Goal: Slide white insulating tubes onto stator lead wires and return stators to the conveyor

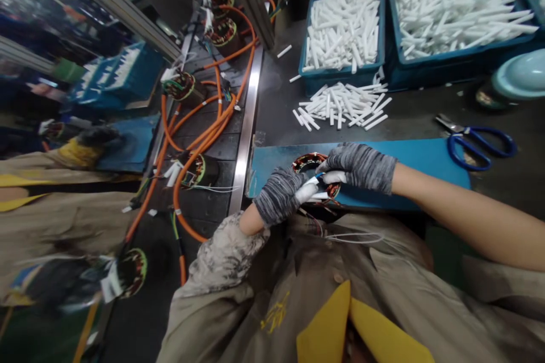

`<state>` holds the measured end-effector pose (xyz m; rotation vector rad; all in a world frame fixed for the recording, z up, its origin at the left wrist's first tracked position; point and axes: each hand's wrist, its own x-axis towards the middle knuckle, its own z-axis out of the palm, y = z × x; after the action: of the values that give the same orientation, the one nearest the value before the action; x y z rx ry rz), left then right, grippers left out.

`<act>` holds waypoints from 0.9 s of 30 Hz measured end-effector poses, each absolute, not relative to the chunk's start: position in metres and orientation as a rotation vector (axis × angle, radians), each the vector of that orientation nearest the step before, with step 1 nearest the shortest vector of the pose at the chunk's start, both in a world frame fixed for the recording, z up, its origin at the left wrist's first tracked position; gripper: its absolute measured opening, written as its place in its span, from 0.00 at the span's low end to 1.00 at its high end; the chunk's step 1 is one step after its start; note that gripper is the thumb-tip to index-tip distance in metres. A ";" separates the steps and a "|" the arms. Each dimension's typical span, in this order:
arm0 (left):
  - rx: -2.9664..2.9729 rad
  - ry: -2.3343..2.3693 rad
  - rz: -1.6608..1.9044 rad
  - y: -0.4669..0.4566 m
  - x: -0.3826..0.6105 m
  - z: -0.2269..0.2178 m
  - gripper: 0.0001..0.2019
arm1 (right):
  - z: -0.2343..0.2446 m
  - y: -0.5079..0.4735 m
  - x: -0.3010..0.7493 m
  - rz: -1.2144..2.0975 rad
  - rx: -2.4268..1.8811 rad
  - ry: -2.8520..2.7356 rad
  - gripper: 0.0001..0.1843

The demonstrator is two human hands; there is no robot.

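Observation:
A motor stator [310,160] with copper windings lies on the blue mat [409,164], partly hidden by both hands. My left hand [281,195], in a grey knit glove with white fingertip covers, is closed around a short white tube [314,180] above the stator. At the tube's upper end a bit of blue wire shows, pinched by the fingers of my right hand [360,167], gloved the same way. Another white tube [319,196] lies at the stator's near side. Thin pale leads [357,236] hang toward my lap.
Loose white tubes [340,103] lie beyond the mat, before two blue bins [303,62] full of them. Blue-handled scissors [481,139] and a pale-lidded jar [522,76] are at right. Left, past a metal rail [247,125], stators with orange cables [221,119] line a conveyor; a co-worker's gloved hands show beyond.

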<state>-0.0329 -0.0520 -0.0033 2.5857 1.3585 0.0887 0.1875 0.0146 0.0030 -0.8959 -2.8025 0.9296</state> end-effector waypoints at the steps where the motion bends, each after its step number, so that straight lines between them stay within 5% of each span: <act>1: 2.590 1.313 -0.009 -0.050 -0.029 0.001 0.22 | 0.003 0.014 0.186 0.870 -0.896 -2.835 0.16; 7: 2.490 1.482 -0.449 -0.044 0.000 0.022 0.22 | -0.010 0.005 0.185 0.695 -0.879 -2.768 0.16; 16: 2.479 1.605 -0.476 -0.040 0.014 0.024 0.18 | -0.036 0.021 0.215 1.459 -0.938 -2.092 0.12; 27: 2.490 1.316 -0.249 -0.051 -0.029 0.018 0.19 | -0.021 0.010 0.201 1.052 -1.044 -2.385 0.11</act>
<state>-0.0287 -0.0514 0.0179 2.4896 1.3162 -0.2491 0.2011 0.0104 -0.0213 -1.0436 -2.3847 1.0522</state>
